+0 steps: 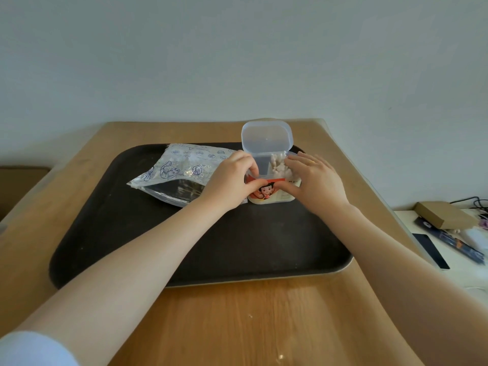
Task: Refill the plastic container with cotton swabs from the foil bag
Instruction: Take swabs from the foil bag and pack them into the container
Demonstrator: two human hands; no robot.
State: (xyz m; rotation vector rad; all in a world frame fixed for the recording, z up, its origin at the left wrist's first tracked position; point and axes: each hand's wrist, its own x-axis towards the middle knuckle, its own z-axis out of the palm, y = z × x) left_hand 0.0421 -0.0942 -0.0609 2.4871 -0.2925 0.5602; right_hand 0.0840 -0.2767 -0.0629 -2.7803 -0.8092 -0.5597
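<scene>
The left hand (232, 178) is gripping the near-left corner of the plastic container (272, 188), thumb on its printed front and fingers curled over the rim. The right hand (314, 180) is cupping the container's right side, thumb against the front and fingers bent over the edge beside the cotton swabs (278, 165). The swabs are standing bunched in the right half only, and the hinged lid (266, 137) is standing open on the far side. The container is sitting on the black tray (184, 254), with the foil bag (182, 175) lying just to its left, mouth facing near. Squeezing too hard could be tipping the light box or knocking the loose, leaning swabs out onto the tray.
</scene>
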